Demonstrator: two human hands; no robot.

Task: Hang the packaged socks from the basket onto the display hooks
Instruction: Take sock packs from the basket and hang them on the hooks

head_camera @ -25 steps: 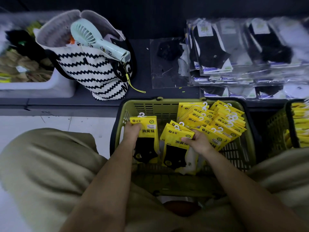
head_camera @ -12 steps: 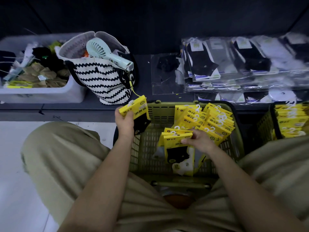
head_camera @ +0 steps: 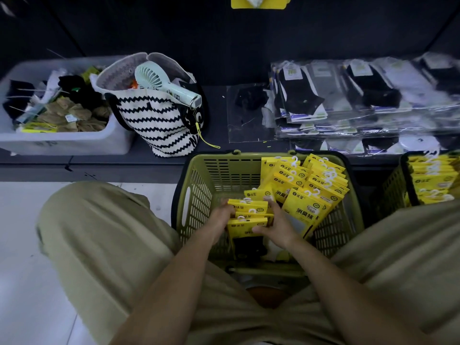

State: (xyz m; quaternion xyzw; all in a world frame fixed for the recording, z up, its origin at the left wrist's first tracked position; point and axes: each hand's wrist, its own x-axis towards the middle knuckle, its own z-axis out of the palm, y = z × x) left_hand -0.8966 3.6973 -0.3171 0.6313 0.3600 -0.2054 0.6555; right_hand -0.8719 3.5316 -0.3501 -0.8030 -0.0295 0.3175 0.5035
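Both hands grip yellow sock packs, white hooks, in basket.

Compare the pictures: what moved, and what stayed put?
The left hand, which had lifted a sock pack over the basket rim, brought it back down onto the stack of packs; both hands now grip it. The right hand stayed there; the striped bag did not move.

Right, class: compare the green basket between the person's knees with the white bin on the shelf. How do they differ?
The green basket has slotted walls; the white bin has solid ones. The basket holds yellow sock packs, gripped by the left hand and right hand; the bin holds a jumble of dark and tan socks. The bin sits on the shelf; the basket stands lower, before it. Both are open-topped.
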